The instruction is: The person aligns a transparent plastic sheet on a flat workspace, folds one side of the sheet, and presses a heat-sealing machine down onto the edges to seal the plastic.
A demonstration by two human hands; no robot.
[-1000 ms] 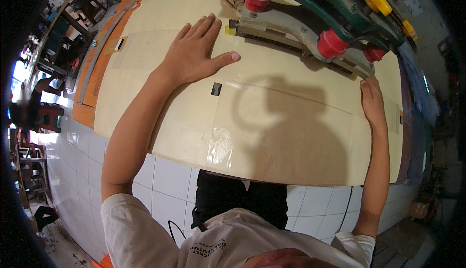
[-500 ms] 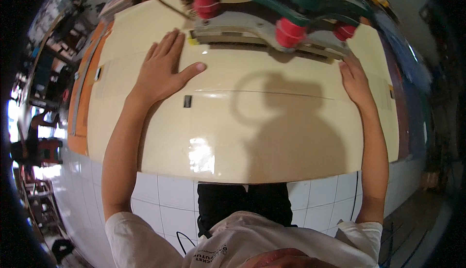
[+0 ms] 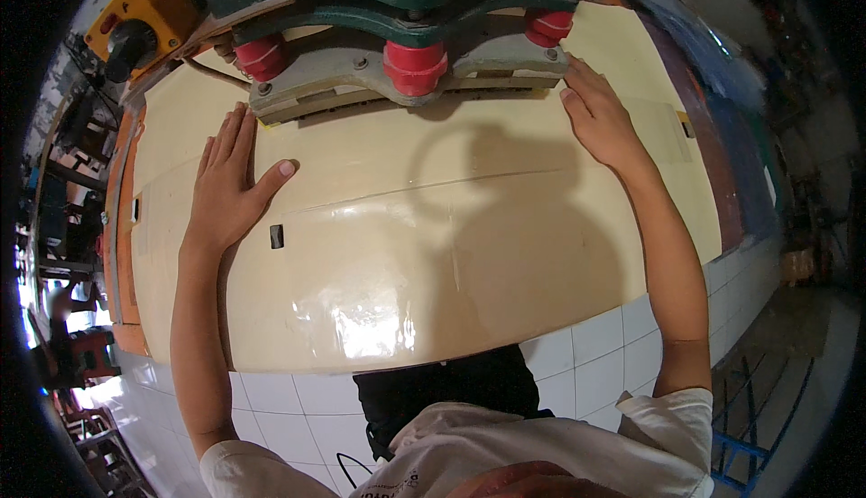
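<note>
A large cream sheet (image 3: 361,218) with a glossy surface covers the table in front of me. My left hand (image 3: 230,187) lies flat on its left part, fingers stretched forward and thumb spread, beside the left end of a press head. That press head (image 3: 415,11) is green metal, with red round spacers (image 3: 415,69) above a grey plate (image 3: 338,78). At the plate's right end my right hand (image 3: 600,115) reaches forward with fingers extended and thumb apart, holding nothing; whether its fingertips touch the plate I cannot tell. A small black patch (image 3: 277,236) sits near my left wrist.
A yellow control box (image 3: 144,24) with a black knob stands at the far left. An orange board (image 3: 122,227) shows past the sheet's left edge. Blue plastic sheeting (image 3: 695,47) hangs at the far right. White floor tiles (image 3: 577,345) lie below the table's near edge.
My view has turned, so the press, sheet and both hands appear further left, and more of the control box shows. Both hands stay stretched out beside the press's ends.
</note>
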